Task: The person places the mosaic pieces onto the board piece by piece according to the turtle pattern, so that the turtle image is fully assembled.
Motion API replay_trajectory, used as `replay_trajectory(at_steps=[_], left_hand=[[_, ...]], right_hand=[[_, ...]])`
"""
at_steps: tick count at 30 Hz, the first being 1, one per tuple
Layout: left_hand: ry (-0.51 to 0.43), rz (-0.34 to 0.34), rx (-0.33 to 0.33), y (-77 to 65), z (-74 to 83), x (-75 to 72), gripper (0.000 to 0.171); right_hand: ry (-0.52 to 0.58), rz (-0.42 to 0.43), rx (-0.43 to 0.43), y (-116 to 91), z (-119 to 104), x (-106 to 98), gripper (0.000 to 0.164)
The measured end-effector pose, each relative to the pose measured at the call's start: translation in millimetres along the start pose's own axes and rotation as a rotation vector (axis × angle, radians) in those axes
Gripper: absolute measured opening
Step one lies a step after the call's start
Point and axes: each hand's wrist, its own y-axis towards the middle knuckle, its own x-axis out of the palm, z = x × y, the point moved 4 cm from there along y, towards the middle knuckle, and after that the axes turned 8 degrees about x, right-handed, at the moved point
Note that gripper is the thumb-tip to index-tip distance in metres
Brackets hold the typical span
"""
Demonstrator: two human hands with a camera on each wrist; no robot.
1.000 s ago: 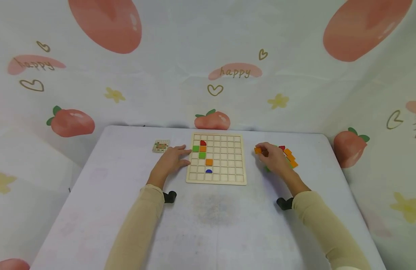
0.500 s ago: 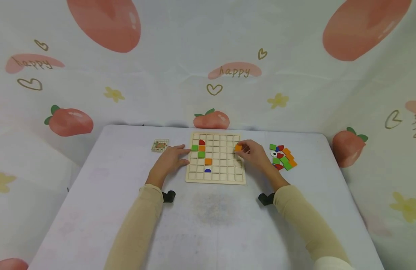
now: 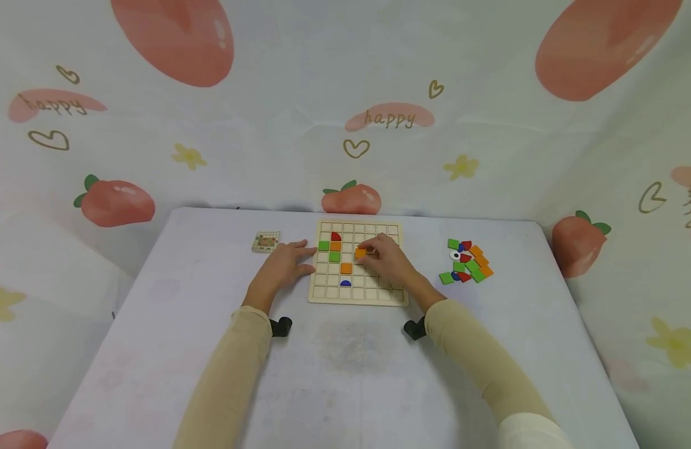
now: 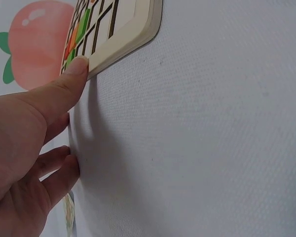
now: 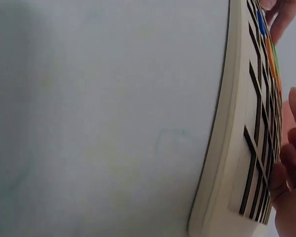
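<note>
A wooden grid board lies on the table and bears a red quarter-round tile, a blue half-round tile and several green and orange square tiles. My left hand rests at its left edge, the thumb touching the rim in the left wrist view, the other fingers loosely extended. Over the middle of the grid, my right hand pinches an orange square tile between thumb and fingertips. In the right wrist view the right hand shows above the board, its tile hidden.
Right of the board lies a loose pile of green, orange, red and blue tiles with a white round eye piece. A small patterned card lies left of the board. A printed cloth backdrop rises behind the table.
My right hand has carried the orange square tile leftward from the pile to over the middle of the board, uncovering the pile. The left hand stays at the board's left edge.
</note>
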Motion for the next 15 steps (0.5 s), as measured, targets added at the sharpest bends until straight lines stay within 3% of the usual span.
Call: replay_trajectory(at_steps=[15], left_hand=[[0.000, 0.000, 0.003, -0.9, -0.6, 0.1, 0.060]], right_hand=[[-0.037, -0.008, 0.077, 12, -16, 19, 0.035]])
